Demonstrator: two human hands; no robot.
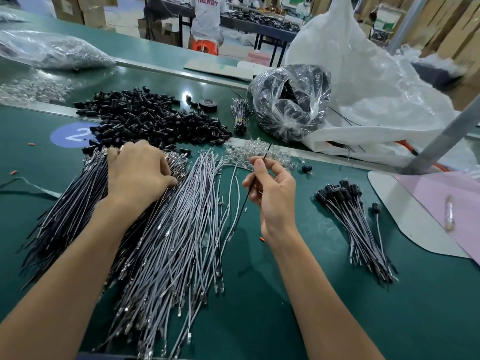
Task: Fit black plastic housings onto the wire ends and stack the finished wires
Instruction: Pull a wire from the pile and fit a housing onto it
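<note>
A heap of loose black plastic housings (pixel 153 118) lies on the green table (pixel 272 294) at the back. In front of it spread a bundle of black wires (pixel 65 216) and a wide fan of grey wires (pixel 176 242) with metal terminals. My left hand (pixel 139 170) rests on the far ends of these wires, fingers curled among the terminals. My right hand (pixel 272 188) pinches one thin black wire (pixel 246 198) between thumb and fingers, its tip pointing up. The stack of finished wires (pixel 355 224) with black housings lies to the right.
A clear bag of black parts (pixel 291 102) and a big white sack (pixel 363 81) stand at the back right. A tied wire bundle (pixel 240 115), a tape roll (pixel 207 103) and clear glass bulbs (pixel 259 154) lie mid-table. A person stands far behind.
</note>
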